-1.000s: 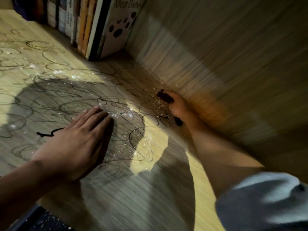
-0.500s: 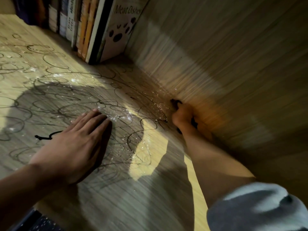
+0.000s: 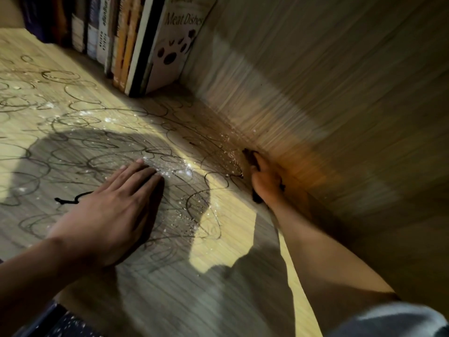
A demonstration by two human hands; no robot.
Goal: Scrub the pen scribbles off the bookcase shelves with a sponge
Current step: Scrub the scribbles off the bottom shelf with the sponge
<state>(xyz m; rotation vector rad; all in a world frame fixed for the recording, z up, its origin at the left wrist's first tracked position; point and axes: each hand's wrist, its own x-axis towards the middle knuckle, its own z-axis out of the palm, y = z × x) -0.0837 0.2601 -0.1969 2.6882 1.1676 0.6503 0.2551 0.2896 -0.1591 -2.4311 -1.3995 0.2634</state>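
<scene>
Gripping a dark sponge (image 3: 250, 158), right hand (image 3: 267, 181) meets woodgrain shelf (image 3: 170, 276).

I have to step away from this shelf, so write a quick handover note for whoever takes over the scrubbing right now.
Left hand: flat on the shelf, fingers straight, holding nothing.
Right hand: grips the dark sponge, pressed down where the shelf meets the side wall.
Done: little that shows; white specks lie among the marks.
Left: scribbles loop over most of the shelf, from the front area up to the books. One thick black mark sits beside the left hand.
</scene>
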